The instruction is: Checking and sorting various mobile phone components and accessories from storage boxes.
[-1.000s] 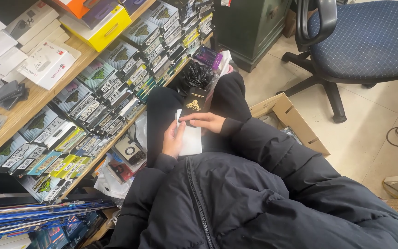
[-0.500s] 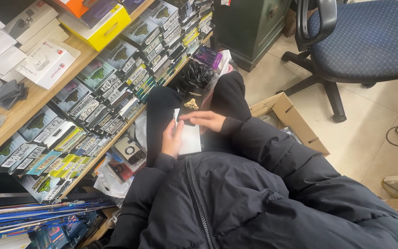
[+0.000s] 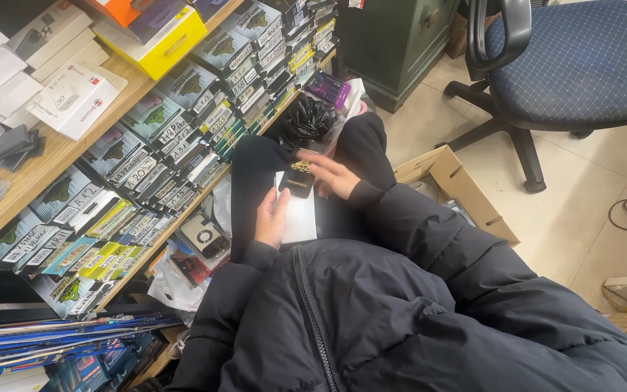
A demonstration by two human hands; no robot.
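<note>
- Wooden shelf (image 3: 52, 156), far left of the white card: small white boxes and a yellow box (image 3: 172, 33) lie on top, and rows of packaged items (image 3: 183, 123) hang along its front edge – none of them touched.
- Left hand (image 3: 271, 218): it rests on the lap with its fingers lightly curled against the left edge of the white card (image 3: 300, 218), steadying it – a loose hold, not a fist.
- Small black card (image 3: 300, 176): it sits at the top end of the white card, overlapping it; it looks partly out rather than fully freed or seated, so the handling seems midway. Whether it is going in or coming out I cannot tell.
- Right hand (image 3: 339, 176): just right of the white card's top, fingers spread and bent, tips pinching the black card's right side.
- Black crumpled bag (image 3: 310, 116), above the white card near the knees, lies close but does not block the hands.
- Cardboard box (image 3: 459, 189), right of the white card, stands open on the floor.
- Office chair (image 3: 567, 65), far right and well apart.
</note>
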